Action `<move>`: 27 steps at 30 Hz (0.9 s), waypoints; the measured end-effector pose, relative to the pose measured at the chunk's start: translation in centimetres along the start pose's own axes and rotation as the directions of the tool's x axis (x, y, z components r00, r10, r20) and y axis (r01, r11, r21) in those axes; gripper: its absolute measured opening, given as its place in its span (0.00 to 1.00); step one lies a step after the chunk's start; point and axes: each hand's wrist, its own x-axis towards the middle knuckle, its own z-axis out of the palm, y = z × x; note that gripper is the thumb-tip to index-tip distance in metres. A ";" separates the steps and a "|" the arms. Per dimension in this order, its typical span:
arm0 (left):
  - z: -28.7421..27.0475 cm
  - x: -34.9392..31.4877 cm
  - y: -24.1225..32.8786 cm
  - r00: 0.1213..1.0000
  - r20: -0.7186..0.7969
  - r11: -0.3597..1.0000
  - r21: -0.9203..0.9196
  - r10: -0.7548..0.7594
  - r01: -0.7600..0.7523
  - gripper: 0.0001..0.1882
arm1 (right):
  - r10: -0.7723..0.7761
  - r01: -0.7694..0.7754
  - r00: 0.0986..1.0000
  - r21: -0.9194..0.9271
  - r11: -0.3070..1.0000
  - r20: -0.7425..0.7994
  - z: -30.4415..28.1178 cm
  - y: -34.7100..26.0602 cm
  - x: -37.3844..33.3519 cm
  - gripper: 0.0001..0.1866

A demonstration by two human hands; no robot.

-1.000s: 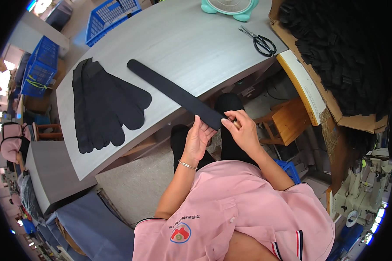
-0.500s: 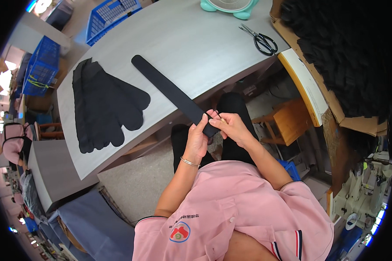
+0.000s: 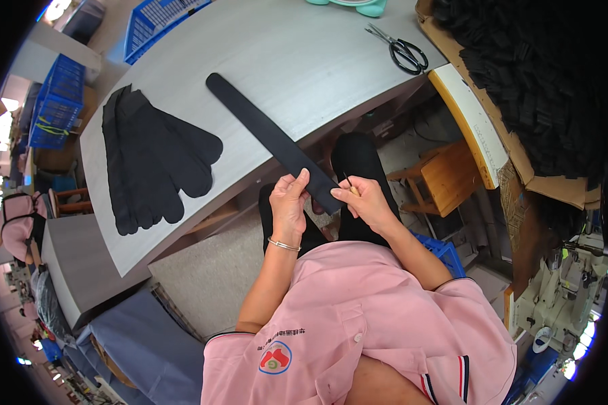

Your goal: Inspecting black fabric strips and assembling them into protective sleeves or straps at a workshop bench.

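Note:
A long black fabric strip (image 3: 263,131) with a rounded far end slants from the grey table down over my lap. Near its lower end my left hand (image 3: 289,208) pinches it between thumb and fingers; a bracelet circles that wrist. My right hand (image 3: 366,204) is closed at the strip's lower right edge around a small tool (image 3: 354,192) with a yellowish handle and a thin dark tip pointing up. Its exact kind is hidden by the fingers. Whether the right fingertips also touch the strip is hard to see. On the table's left lies a fanned stack of similar black strips (image 3: 155,162).
Black-handled scissors (image 3: 407,55) lie at the table's far right. Beyond them a cardboard box (image 3: 554,190) holds a heap of black pieces. Blue crates (image 3: 59,101) stand left of the table, a wooden stool (image 3: 446,177) under its right side. A person in pink is at far left.
My left hand has shifted left, away from my right hand, so the strip's lower end now shows between them. The right hand has moved slightly right. The whole view has shifted a little.

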 end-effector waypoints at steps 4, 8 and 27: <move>0.3 -0.5 0.4 0.996 0.077 0.999 0.025 -0.048 0.046 0.05 | -0.012 0.011 1.000 -0.030 0.999 -0.021 0.3 -0.6 -0.3 0.10; 0.1 -0.4 0.2 0.982 0.183 0.998 -0.028 -0.048 0.053 0.04 | -0.049 0.048 0.999 -0.049 0.998 -0.014 0.0 -0.3 0.3 0.11; 3.6 -1.4 0.8 0.999 0.046 0.998 -0.056 -0.025 0.028 0.12 | 0.008 -0.007 1.000 -0.083 0.997 0.018 0.4 0.0 -1.9 0.15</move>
